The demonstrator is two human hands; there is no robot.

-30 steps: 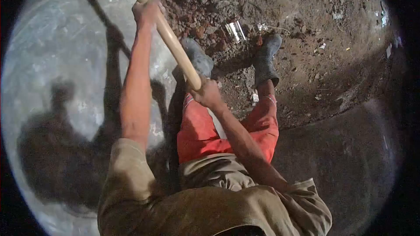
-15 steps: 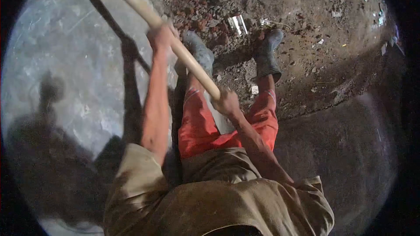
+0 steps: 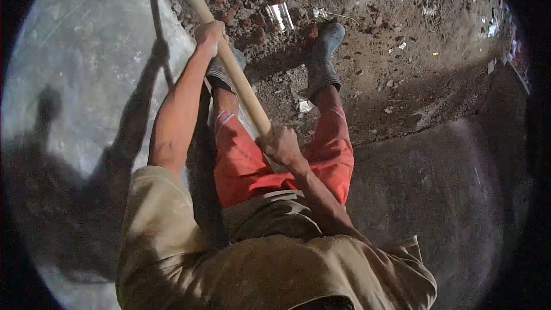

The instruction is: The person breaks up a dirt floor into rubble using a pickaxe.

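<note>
A long, pale wooden tool handle (image 3: 241, 83) slants from the top of the view down towards my lap. My left hand (image 3: 210, 35) is closed around its upper part. Lower down, near its end, my right hand (image 3: 282, 146) grips it above my red trousers. The tool's head is blurred and cut off at the top edge, so its kind cannot be made out. Broken soil and rubble (image 3: 252, 6) lie around that far end.
My boots, the right one (image 3: 328, 46) plainly visible, stand on loose dirt. A smooth grey concrete surface (image 3: 97, 57) lies left, bearing shadows. A shiny silver wrapper (image 3: 279, 18) and scattered litter lie ahead. A dark smooth surface (image 3: 425, 195) is at lower right.
The handle has swung to a steeper angle, its far end shifting right in view. My left hand stays wrapped round it, and my right hand sits slightly lower and further left.
</note>
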